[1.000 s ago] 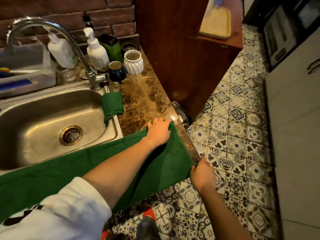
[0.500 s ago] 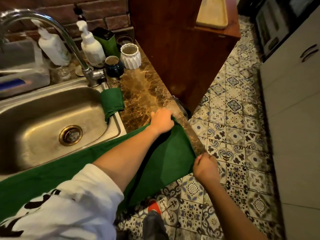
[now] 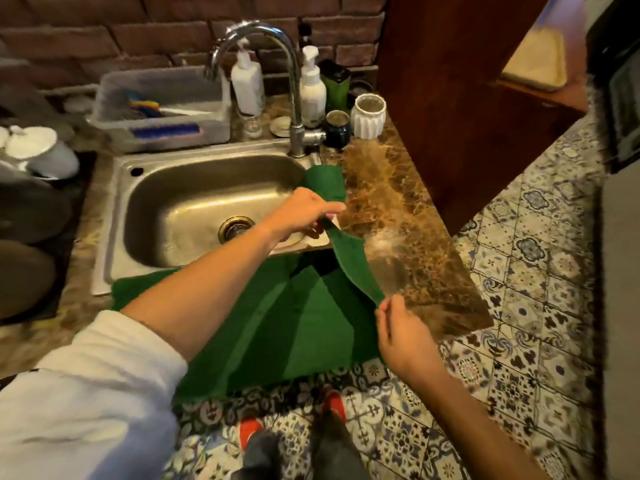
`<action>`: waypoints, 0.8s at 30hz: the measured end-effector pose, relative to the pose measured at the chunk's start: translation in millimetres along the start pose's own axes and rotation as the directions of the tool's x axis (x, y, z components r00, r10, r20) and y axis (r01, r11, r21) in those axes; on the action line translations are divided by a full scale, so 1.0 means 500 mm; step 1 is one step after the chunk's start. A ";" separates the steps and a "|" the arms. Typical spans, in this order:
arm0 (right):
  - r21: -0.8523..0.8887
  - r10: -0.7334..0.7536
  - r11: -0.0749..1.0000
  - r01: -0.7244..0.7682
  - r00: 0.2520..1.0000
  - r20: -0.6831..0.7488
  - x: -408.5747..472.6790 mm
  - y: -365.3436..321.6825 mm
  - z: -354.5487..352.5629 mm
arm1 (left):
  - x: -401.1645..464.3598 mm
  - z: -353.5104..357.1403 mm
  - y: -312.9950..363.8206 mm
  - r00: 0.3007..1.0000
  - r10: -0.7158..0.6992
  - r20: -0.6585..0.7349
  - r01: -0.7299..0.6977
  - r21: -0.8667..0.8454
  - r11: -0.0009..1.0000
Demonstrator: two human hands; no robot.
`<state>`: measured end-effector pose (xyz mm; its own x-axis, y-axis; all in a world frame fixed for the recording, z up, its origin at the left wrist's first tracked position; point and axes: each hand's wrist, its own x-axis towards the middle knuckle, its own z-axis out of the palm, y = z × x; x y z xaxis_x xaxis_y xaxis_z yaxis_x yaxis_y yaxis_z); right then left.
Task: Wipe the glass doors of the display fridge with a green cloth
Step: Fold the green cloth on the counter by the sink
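A large green cloth [image 3: 304, 320] lies over the counter's front edge by the sink and hangs toward the floor. My left hand [image 3: 304, 211] pinches its far right corner above the sink's rim. My right hand [image 3: 403, 332] pinches the near right corner, so the right edge is lifted and folded over between my hands. A second, smaller green cloth [image 3: 325, 183] is draped over the sink's right rim. The display fridge is not clearly in view.
A steel sink [image 3: 114, 216] with a tall tap [image 3: 294, 98] sits in a brown marble counter [image 3: 408, 237]. Soap bottles [image 3: 311, 88], cups and a white ribbed pot [image 3: 369, 116] stand behind. A wooden cabinet [image 3: 460, 98] rises on the right; patterned tile floor [image 3: 519, 306] lies below.
Both hands have lifted the cloth's right edge and drawn it left, toward the sink. The view has swung left, showing more of the sink and dishes.
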<state>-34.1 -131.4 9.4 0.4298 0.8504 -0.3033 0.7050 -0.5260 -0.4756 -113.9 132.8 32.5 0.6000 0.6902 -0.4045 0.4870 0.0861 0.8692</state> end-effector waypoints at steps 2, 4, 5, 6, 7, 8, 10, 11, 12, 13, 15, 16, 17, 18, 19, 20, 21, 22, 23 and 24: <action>0.019 -0.122 0.992 0.122 0.992 0.025 -0.013 -0.075 0.028 | -0.042 -0.057 -0.036 0.999 -0.040 0.008 0.040 0.041 0.998; 0.044 -0.228 0.973 0.227 0.974 0.014 -0.024 -0.142 0.059 | -0.078 -0.106 -0.069 0.997 -0.080 0.018 0.080 0.028 0.996; 0.055 -0.269 0.962 0.268 0.963 0.021 -0.030 -0.179 0.081 | -0.101 -0.135 -0.090 0.996 -0.088 0.006 0.088 0.006 0.996; 0.066 -0.301 0.952 0.298 0.953 0.029 -0.035 -0.210 0.097 | -0.118 -0.157 -0.105 0.996 -0.090 -0.010 0.090 -0.007 0.996; 0.077 -0.332 0.941 0.329 0.942 0.042 -0.040 -0.244 0.118 | -0.140 -0.184 -0.126 0.996 -0.087 -0.038 0.086 -0.025 0.996; 0.083 -0.355 0.933 0.350 0.933 0.053 -0.044 -0.272 0.137 | -0.156 -0.206 -0.141 0.995 -0.075 -0.062 0.072 -0.039 0.997; 0.087 -0.400 0.915 0.395 0.914 0.061 -0.052 -0.326 0.172 | -0.189 -0.251 -0.173 0.991 -0.059 -0.121 0.053 -0.047 0.997; 0.090 -0.416 0.908 0.410 0.907 0.067 -0.056 -0.349 0.188 | -0.204 -0.271 -0.185 0.987 -0.049 -0.151 0.046 -0.026 0.999; 0.090 -0.433 0.900 0.426 0.898 0.078 -0.060 -0.378 0.206 | -0.222 -0.296 -0.199 0.982 -0.039 -0.187 0.040 0.004 0.999; 0.092 -0.444 0.895 0.436 0.892 0.085 -0.062 -0.400 0.222 | -0.238 -0.316 -0.207 0.977 -0.024 -0.214 0.033 0.040 0.999; 0.094 -0.465 0.884 0.457 0.879 0.105 -0.065 -0.445 0.251 | -0.268 -0.356 -0.218 0.968 -0.014 -0.249 0.039 0.095 0.995; 0.095 -0.469 0.882 0.461 0.875 0.116 -0.066 -0.465 0.263 | -0.279 -0.375 -0.223 0.966 -0.012 -0.258 0.045 0.125 0.991; 0.098 -0.475 0.880 0.465 0.871 0.128 -0.067 -0.488 0.276 | -0.289 -0.398 -0.231 0.964 -0.006 -0.267 0.047 0.146 0.988; 0.105 -0.479 0.877 0.468 0.866 0.141 -0.067 -0.507 0.287 | -0.295 -0.418 -0.240 0.962 -0.005 -0.273 0.050 0.158 0.986; 0.111 -0.484 0.875 0.471 0.862 0.154 -0.068 -0.524 0.297 | -0.300 -0.436 -0.248 0.960 -0.008 -0.280 0.056 0.161 0.985; 0.115 -0.488 0.873 0.474 0.857 0.168 -0.068 -0.544 0.310 | -0.307 -0.454 -0.257 0.957 -0.019 -0.288 0.068 0.161 0.985; 0.115 -0.487 0.873 0.474 0.855 0.179 -0.068 -0.561 0.322 | -0.313 -0.466 -0.264 0.955 -0.026 -0.295 0.079 0.169 0.982; 0.114 -0.486 0.874 0.473 0.854 0.184 -0.068 -0.576 0.334 | -0.316 -0.477 -0.272 0.954 -0.030 -0.299 0.087 0.179 0.980; 0.111 -0.485 0.875 0.472 0.854 0.189 -0.067 -0.591 0.348 | -0.319 -0.485 -0.281 0.952 -0.032 -0.305 0.096 0.195 0.976; 0.107 -0.483 0.875 0.471 0.853 0.198 -0.067 -0.602 0.363 | -0.321 -0.493 -0.292 0.950 -0.038 -0.311 0.109 0.212 0.971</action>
<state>-363.2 -3.0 12.7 -0.0860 0.9776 -0.1923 0.7593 -0.0607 -0.6480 -437.7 186.5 40.5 0.3538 0.8756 -0.3289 0.6725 0.0063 0.7400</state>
